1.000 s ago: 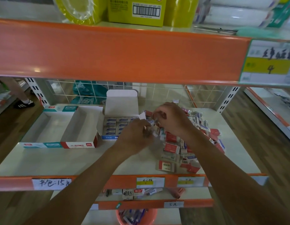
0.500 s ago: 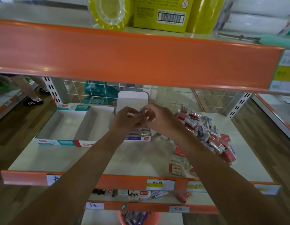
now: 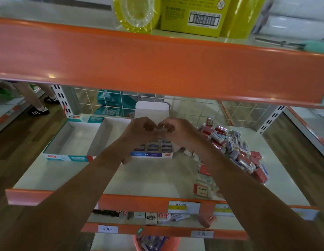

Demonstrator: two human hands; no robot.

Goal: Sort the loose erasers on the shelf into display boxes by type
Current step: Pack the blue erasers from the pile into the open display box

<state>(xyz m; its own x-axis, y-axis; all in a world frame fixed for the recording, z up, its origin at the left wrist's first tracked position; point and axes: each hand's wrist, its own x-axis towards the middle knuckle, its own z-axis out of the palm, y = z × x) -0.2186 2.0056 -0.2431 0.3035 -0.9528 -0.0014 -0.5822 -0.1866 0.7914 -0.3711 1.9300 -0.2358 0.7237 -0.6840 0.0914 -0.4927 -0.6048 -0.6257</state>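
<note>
Fingers (image 3: 148, 126) of the left hand (image 3: 137, 132) and right hand (image 3: 178, 132) curl together, pinching a small wrapped eraser (image 3: 160, 129) above the blue display box (image 3: 151, 154), which holds rows of erasers. The loose erasers (image 3: 235, 151) are heaped on the shelf (image 3: 67, 173) to the right; one pack (image 3: 202, 190) reads "2B". A price tag (image 3: 107, 229) below reads "5元".

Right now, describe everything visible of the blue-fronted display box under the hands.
The display box is an open cardboard tray: blue-and-white front panel, red tag at its right end, white flap upright at the back. Blue-sleeved erasers lie flat in rows inside. It sits on the shelf. The left hand and right hand, pinching a small pale item, hover above and hide its left part.
</note>
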